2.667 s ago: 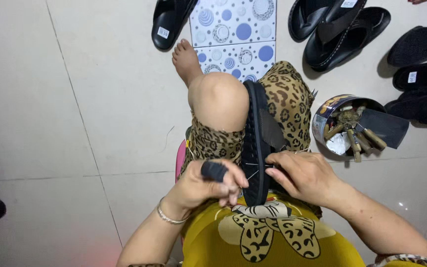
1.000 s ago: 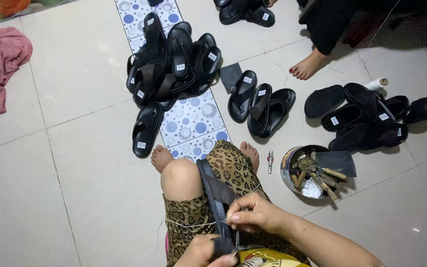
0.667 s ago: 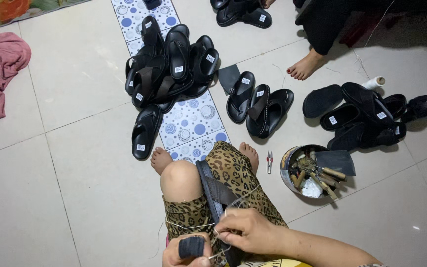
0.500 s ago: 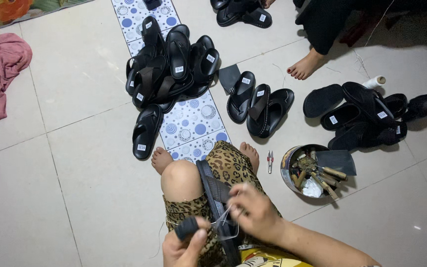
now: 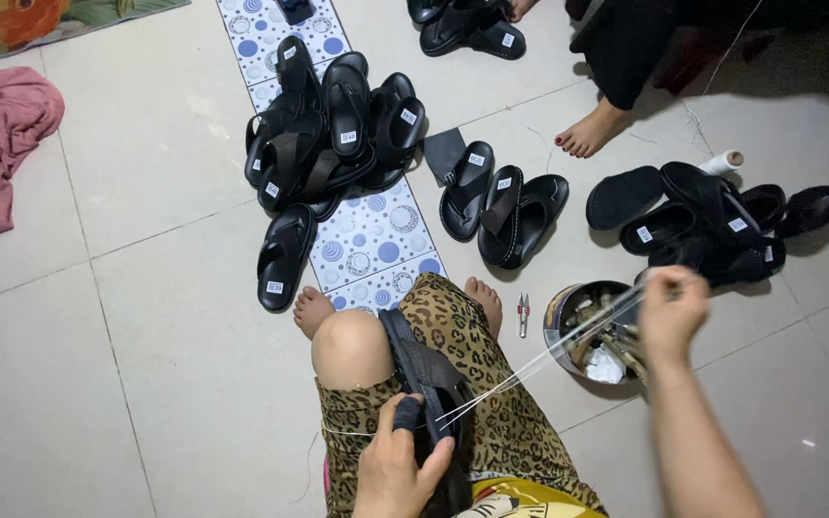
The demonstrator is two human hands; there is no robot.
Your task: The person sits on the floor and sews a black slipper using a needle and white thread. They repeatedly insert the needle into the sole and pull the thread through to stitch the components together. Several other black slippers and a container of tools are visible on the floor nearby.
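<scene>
A heap of black sandals point(image 5: 333, 134) is lying on a dotted blue-and-white mat point(image 5: 376, 235) on the pale tiled floor point(image 5: 146, 336). One single black sandal point(image 5: 285, 257) is resting at the mat's left edge. A crumpled pink cloth point(image 5: 7, 129) is lying far left. More black sandals point(image 5: 506, 201) are sitting just right of the mat, and another cluster point(image 5: 712, 221) is lying further right beside a white thread spool point(image 5: 724, 162). Another person's bare foot point(image 5: 592, 129) is resting near the top. Small clippers point(image 5: 523, 315) are lying beside a round metal tin point(image 5: 592, 336) of tools.

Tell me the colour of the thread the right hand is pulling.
White: the thread runs taut from the black sandal to the right hand, head view.
</scene>
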